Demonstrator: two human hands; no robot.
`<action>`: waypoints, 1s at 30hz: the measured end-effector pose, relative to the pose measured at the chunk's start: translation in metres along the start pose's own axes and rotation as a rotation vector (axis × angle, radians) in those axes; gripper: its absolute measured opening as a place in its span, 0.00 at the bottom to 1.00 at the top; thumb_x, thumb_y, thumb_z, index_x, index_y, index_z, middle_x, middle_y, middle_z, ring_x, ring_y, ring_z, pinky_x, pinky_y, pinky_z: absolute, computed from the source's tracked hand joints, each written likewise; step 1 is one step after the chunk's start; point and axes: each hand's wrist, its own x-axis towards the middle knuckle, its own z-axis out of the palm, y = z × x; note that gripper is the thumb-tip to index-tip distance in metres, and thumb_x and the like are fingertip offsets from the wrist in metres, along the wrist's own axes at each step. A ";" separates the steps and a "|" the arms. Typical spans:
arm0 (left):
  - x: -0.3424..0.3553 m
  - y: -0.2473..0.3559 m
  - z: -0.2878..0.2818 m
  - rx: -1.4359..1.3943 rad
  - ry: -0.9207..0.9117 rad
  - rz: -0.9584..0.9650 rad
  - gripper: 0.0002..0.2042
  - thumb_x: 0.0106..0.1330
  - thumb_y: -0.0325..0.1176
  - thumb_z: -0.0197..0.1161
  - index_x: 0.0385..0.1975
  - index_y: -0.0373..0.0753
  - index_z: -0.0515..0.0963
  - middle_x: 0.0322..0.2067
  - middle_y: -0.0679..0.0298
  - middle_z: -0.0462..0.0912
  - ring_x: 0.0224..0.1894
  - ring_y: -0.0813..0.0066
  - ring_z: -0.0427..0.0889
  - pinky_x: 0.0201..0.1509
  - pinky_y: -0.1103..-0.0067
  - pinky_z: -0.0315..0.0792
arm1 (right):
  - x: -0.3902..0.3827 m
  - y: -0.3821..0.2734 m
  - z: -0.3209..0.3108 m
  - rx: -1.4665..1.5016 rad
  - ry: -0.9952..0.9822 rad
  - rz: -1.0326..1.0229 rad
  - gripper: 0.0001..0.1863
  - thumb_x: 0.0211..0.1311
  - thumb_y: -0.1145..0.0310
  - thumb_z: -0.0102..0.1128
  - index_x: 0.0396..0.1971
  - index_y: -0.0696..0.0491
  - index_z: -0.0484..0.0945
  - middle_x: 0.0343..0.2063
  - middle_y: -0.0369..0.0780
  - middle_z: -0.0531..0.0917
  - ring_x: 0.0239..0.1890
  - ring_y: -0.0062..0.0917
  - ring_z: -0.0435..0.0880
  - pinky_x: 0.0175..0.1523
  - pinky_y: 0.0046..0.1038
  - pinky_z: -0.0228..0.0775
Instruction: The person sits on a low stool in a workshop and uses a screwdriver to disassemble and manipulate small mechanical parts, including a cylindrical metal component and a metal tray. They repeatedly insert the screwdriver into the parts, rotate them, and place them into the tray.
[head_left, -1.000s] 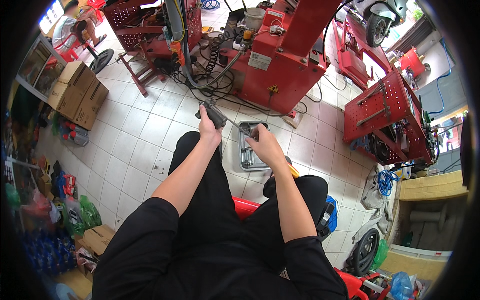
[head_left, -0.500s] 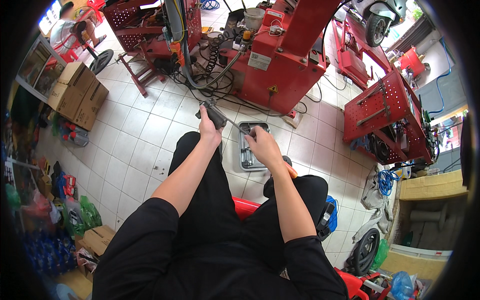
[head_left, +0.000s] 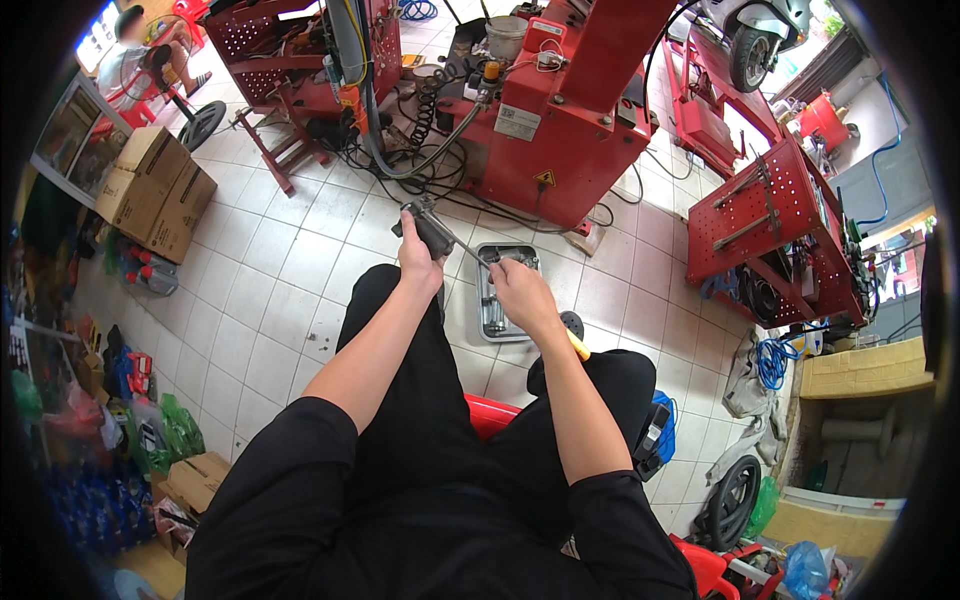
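My left hand [head_left: 418, 265] is wrapped round a dark grey cylindrical metal part [head_left: 434, 238], held over the floor beyond my left knee, its thumb lying along the side. From that part a thin metal rod [head_left: 470, 251] slants down to my right hand [head_left: 524, 296], whose fingers are closed on its near end. How the rod meets the part is too small to tell. Below my right hand a grey metal tray [head_left: 482, 322] lies on the tiles with metal pieces inside, partly covered by the hand. A yellow handle-like thing [head_left: 578, 346] shows beside my right forearm.
A red machine [head_left: 560, 150] stands ahead, with black hoses [head_left: 440, 165] on the floor. A red perforated cart [head_left: 735, 225] is at the right, cardboard boxes [head_left: 160, 190] at the left. A seated person [head_left: 150, 60] and a fan base [head_left: 203, 125] are at the far left.
My right hand has turned slightly and its fingers have closed further round the rod. The thing beside my right forearm shows yellow instead of orange. My left hand has hardly moved.
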 end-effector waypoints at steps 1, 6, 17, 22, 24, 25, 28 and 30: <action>-0.001 0.000 0.001 0.002 0.012 0.002 0.20 0.66 0.56 0.49 0.33 0.44 0.72 0.26 0.71 0.77 0.27 0.78 0.76 0.29 0.79 0.71 | -0.001 -0.001 0.001 0.034 0.012 -0.007 0.14 0.58 0.63 0.57 0.31 0.61 0.73 0.29 0.51 0.81 0.36 0.47 0.79 0.41 0.41 0.69; -0.003 -0.001 0.003 -0.010 -0.020 0.006 0.19 0.66 0.56 0.49 0.33 0.45 0.72 0.26 0.71 0.76 0.27 0.79 0.76 0.30 0.80 0.70 | -0.003 0.001 0.007 0.155 0.072 -0.054 0.17 0.60 0.59 0.53 0.31 0.61 0.74 0.28 0.53 0.81 0.37 0.48 0.79 0.42 0.42 0.68; -0.005 -0.001 0.006 0.007 -0.053 0.011 0.18 0.68 0.55 0.47 0.33 0.45 0.72 0.25 0.72 0.76 0.26 0.79 0.75 0.31 0.79 0.70 | -0.003 0.000 0.011 0.220 0.103 -0.053 0.16 0.60 0.62 0.53 0.30 0.62 0.73 0.27 0.53 0.80 0.35 0.50 0.78 0.41 0.43 0.67; -0.003 -0.002 0.003 0.028 -0.078 0.005 0.19 0.67 0.56 0.48 0.32 0.45 0.72 0.25 0.72 0.76 0.26 0.79 0.75 0.31 0.79 0.69 | 0.000 0.002 0.012 0.098 0.092 -0.042 0.14 0.59 0.62 0.55 0.30 0.61 0.74 0.28 0.53 0.80 0.35 0.49 0.78 0.40 0.43 0.68; -0.001 -0.003 0.001 0.039 -0.089 0.004 0.19 0.66 0.56 0.49 0.32 0.46 0.72 0.25 0.72 0.76 0.26 0.80 0.75 0.31 0.79 0.69 | 0.000 0.001 0.013 0.093 0.089 -0.036 0.13 0.59 0.64 0.55 0.30 0.61 0.74 0.28 0.53 0.80 0.34 0.49 0.78 0.40 0.43 0.68; 0.000 -0.003 0.000 0.044 -0.095 0.003 0.19 0.66 0.56 0.49 0.32 0.46 0.72 0.25 0.72 0.76 0.26 0.80 0.75 0.31 0.79 0.69 | 0.000 0.001 0.014 0.120 0.089 -0.041 0.13 0.59 0.64 0.54 0.31 0.61 0.73 0.28 0.53 0.80 0.34 0.49 0.78 0.39 0.43 0.68; -0.001 -0.005 0.002 0.030 -0.085 0.008 0.18 0.66 0.56 0.50 0.32 0.46 0.73 0.25 0.73 0.76 0.26 0.80 0.75 0.30 0.80 0.69 | -0.002 0.001 0.016 0.142 0.105 -0.089 0.13 0.61 0.63 0.52 0.32 0.60 0.72 0.27 0.53 0.80 0.33 0.50 0.78 0.38 0.44 0.67; -0.002 -0.004 0.003 0.033 -0.076 0.004 0.18 0.66 0.55 0.50 0.33 0.46 0.73 0.26 0.72 0.76 0.27 0.80 0.75 0.31 0.79 0.69 | -0.003 0.001 0.017 0.109 0.137 -0.134 0.13 0.62 0.62 0.50 0.32 0.59 0.71 0.26 0.52 0.80 0.33 0.50 0.78 0.37 0.45 0.67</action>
